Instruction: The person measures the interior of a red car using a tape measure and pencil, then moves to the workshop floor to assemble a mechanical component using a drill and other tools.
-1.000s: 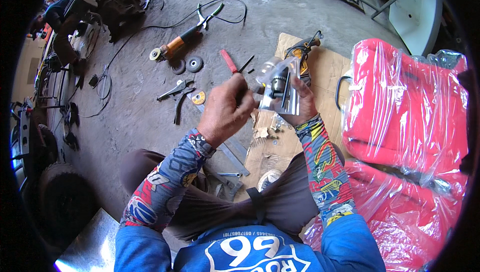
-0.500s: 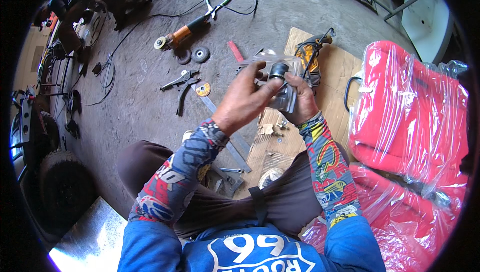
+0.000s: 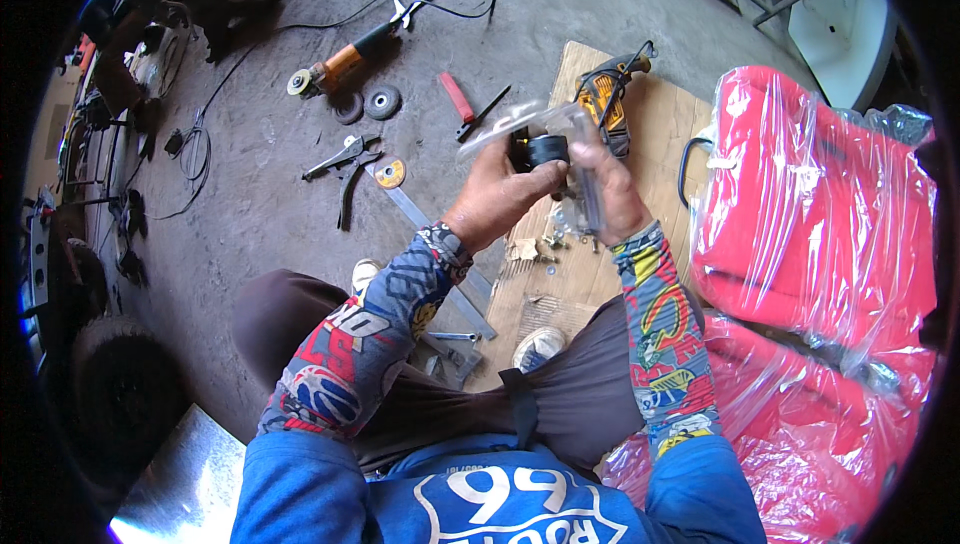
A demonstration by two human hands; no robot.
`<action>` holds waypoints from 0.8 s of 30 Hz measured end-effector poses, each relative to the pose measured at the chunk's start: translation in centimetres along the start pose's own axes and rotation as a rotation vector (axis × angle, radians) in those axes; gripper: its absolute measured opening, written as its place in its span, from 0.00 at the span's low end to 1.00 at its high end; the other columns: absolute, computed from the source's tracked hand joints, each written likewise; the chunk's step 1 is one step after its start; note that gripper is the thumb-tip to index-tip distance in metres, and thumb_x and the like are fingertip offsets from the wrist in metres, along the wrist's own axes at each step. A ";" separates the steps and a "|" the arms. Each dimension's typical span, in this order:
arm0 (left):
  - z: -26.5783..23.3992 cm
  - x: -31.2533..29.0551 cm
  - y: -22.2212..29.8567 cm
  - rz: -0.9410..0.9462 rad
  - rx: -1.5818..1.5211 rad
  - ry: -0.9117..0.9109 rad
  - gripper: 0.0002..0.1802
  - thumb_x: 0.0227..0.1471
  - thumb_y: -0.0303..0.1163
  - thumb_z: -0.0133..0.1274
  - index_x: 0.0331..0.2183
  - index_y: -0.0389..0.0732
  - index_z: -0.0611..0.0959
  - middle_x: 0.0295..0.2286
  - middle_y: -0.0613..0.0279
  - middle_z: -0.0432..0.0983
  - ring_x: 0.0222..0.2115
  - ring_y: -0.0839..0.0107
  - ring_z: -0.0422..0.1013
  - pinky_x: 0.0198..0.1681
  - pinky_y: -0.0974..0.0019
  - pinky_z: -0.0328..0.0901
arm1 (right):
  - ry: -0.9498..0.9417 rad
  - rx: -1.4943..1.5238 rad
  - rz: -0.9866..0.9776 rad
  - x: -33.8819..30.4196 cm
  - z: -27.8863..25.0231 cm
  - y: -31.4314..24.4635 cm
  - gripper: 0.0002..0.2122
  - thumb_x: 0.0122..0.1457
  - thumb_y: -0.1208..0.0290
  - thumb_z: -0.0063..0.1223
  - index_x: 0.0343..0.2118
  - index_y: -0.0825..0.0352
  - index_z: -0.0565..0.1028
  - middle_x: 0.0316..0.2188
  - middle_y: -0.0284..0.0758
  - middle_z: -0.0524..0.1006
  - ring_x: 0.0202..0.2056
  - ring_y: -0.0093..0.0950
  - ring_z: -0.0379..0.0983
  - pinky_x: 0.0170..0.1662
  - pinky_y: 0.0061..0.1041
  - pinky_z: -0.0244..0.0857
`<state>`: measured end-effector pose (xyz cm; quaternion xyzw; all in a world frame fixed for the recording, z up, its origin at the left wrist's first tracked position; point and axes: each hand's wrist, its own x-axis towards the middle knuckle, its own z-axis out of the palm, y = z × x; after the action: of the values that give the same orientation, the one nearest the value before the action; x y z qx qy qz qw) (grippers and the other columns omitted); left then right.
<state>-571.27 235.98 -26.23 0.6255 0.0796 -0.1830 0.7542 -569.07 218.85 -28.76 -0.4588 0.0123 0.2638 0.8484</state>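
My left hand [image 3: 497,192] is closed around a black cylindrical part [image 3: 547,150], its thumb pressed along the lower side. To the right, my right hand [image 3: 618,196] grips a clear plastic clamshell package [image 3: 577,216]. The package's transparent lid stands open around the black part and is smeared by motion. Small pieces show through the plastic near its lower end, too blurred to name. Both hands are raised over the cardboard sheet [image 3: 665,109], in front of my crossed legs.
An orange angle grinder [image 3: 345,62], pliers [image 3: 405,6], grinding discs [image 3: 382,101] and locking pliers [image 3: 345,154] lie on the concrete. A yellow corded power tool [image 3: 605,104] rests on the cardboard. At right are plastic-wrapped red seats [image 3: 810,204]; a steel ruler [image 3: 470,312] lies near my legs.
The black part has tipped from upright to nearly sideways and now sits in my left hand. The clamshell has spread open, and my right hand has shifted slightly right with it.
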 end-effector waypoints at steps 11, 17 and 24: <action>0.0 -1.9 -0.3 -0.404 -0.712 -0.371 0.30 0.56 0.40 0.44 0.55 0.32 0.73 0.50 0.46 0.78 0.41 0.63 0.77 0.38 0.64 0.73 | 0.963 -0.532 -0.026 1.4 -22.4 2.3 0.32 0.47 0.56 0.68 0.56 0.61 0.72 0.47 0.37 0.75 0.51 0.36 0.70 0.55 0.39 0.63; 1.0 -2.2 0.0 -0.375 -0.896 -0.318 0.26 0.56 0.40 0.46 0.50 0.33 0.75 0.48 0.46 0.76 0.39 0.65 0.75 0.29 0.69 0.68 | 1.185 -1.479 0.486 1.7 -20.5 5.6 0.48 0.42 0.58 0.69 0.69 0.59 0.57 0.66 0.50 0.62 0.67 0.47 0.58 0.68 0.48 0.52; 1.6 -4.5 4.5 -0.302 -0.833 -0.202 0.26 0.53 0.41 0.48 0.49 0.34 0.75 0.43 0.50 0.77 0.33 0.67 0.71 0.24 0.70 0.64 | 0.648 -1.269 0.540 5.6 -20.2 8.3 0.30 0.44 0.61 0.62 0.52 0.69 0.76 0.58 0.53 0.72 0.62 0.46 0.66 0.67 0.37 0.58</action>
<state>-573.95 235.92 -20.25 0.2292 0.1626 -0.3033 0.9105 -563.61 209.09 -48.30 -0.8942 0.2185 0.2705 0.2820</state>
